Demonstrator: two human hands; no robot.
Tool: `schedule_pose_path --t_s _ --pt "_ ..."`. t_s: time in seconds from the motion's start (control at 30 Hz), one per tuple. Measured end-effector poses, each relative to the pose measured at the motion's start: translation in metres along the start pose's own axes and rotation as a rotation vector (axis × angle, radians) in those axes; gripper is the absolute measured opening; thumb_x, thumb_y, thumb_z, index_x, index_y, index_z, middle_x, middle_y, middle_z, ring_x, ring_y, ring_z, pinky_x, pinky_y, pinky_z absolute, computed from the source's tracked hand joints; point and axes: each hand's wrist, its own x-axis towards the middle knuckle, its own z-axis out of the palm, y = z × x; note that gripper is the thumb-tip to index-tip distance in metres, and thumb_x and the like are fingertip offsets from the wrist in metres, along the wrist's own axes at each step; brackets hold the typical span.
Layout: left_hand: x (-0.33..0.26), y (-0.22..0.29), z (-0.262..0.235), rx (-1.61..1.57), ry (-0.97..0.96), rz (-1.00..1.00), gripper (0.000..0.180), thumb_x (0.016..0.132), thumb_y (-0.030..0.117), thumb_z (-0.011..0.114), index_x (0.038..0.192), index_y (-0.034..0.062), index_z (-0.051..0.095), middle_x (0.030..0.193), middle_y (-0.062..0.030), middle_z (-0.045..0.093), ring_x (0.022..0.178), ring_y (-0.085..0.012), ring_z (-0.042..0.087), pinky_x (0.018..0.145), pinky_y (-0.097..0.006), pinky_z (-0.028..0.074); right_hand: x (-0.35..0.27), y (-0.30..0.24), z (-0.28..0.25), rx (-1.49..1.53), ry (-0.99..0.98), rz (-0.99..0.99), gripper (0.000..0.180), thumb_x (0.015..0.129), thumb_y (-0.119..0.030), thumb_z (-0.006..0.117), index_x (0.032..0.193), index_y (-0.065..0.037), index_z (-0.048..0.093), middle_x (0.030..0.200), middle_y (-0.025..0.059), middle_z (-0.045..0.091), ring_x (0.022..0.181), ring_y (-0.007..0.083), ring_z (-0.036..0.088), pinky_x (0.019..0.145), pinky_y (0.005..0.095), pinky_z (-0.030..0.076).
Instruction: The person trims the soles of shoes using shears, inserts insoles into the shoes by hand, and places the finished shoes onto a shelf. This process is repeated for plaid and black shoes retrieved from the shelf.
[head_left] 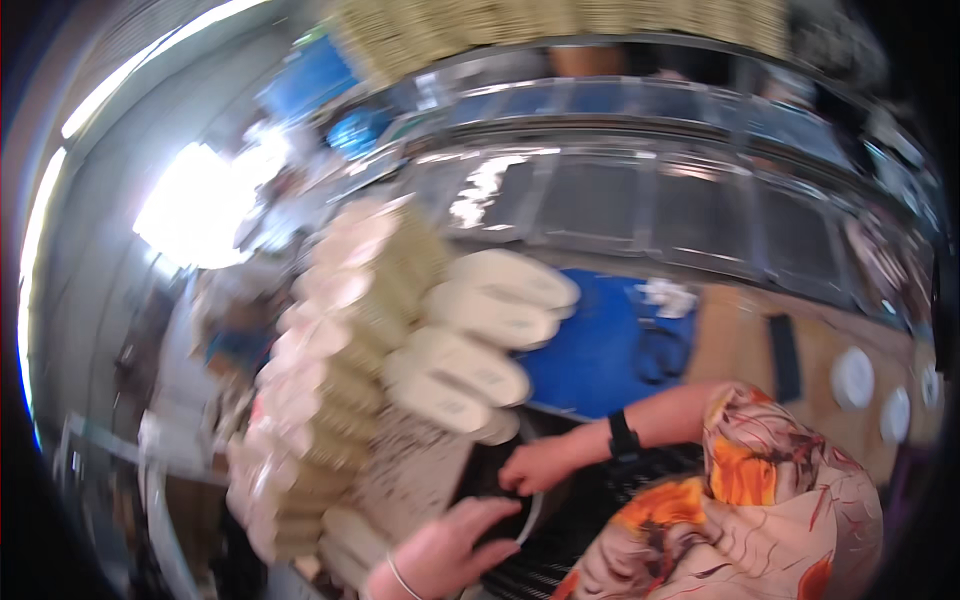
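Note:
My left hand, with a thin bracelet at the wrist, is at the lower middle. Its fingers are stretched out and the thumb stands apart, with nothing seen in it. My right hand, a black band on its wrist, is just above and to the right. Its fingers are curled in over a dark area; what they hold, if anything, is hidden. Beside both hands is a dark container with a pale curved rim, partly covered by them. Cream foot-shaped soles lie in pairs just beyond my hands. The picture is blurred.
Tall stacks of cream soles line the left. A blue mat with scissors-like dark handles lies beyond my right arm. White round lids sit at the right. Glossy dark panels and more stacks stand behind.

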Motion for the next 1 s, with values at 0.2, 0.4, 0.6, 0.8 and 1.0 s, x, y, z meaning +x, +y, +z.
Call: schedule_pose_path --t_s 0.2,0.4,0.6,0.8,1.0 --pt "0.094 -0.069 0.132 -0.292 -0.019 -0.063 0.042 0.077 0.016 0.069 0.112 -0.0002 0.054 0.099 -0.0143 0.061 0.084 -0.0263 0.061 0.074 -0.032 0.049 -0.253 0.000 -0.148 -0.022 0.982 0.566 0.035 0.071 -0.023 0.066 0.101 -0.006 0.062 0.088 0.0113 0.065 0.080 0.0234 0.062 0.070 0.0340 0.049" --pt "0.118 -0.073 0.161 0.026 0.062 0.059 0.033 0.083 0.018 0.060 0.110 -0.0002 0.055 0.096 -0.0207 0.060 0.084 -0.0360 0.058 0.073 -0.038 0.047 -0.618 0.024 -0.120 -0.430 2.010 1.159 0.043 0.070 -0.027 0.068 0.104 -0.002 0.062 0.097 0.0152 0.065 0.090 0.0255 0.062 0.079 0.0336 0.048" --pt "0.091 -0.084 0.143 0.211 -0.004 -0.262 0.037 0.075 0.019 0.067 0.107 0.0024 0.055 0.089 -0.0168 0.060 0.079 -0.0338 0.059 0.069 -0.040 0.048 -0.778 0.054 -0.054 -1.138 1.448 1.884 0.028 0.081 -0.017 0.049 0.104 -0.005 0.058 0.101 0.0202 0.060 0.097 0.0379 0.056 0.080 0.0450 0.045" --pt "0.118 -0.089 0.156 0.207 0.045 -0.211 0.035 0.083 0.025 0.059 0.108 0.0012 0.054 0.097 -0.0191 0.058 0.091 -0.0358 0.056 0.079 -0.041 0.046 -0.674 0.214 -0.117 -0.774 1.323 1.426 0.029 0.085 -0.015 0.043 0.108 -0.007 0.058 0.111 0.0185 0.057 0.103 0.0317 0.054 0.088 0.0396 0.044" --pt "0.098 -0.055 0.152 0.201 0.066 -0.459 0.038 0.083 0.027 0.058 0.109 0.0008 0.054 0.102 -0.0183 0.059 0.097 -0.0350 0.056 0.084 -0.040 0.045 -0.599 0.259 -0.179 -0.596 1.276 0.968 0.030 0.085 -0.015 0.043 0.110 -0.005 0.058 0.110 0.0157 0.058 0.102 0.0277 0.055 0.087 0.0365 0.043"
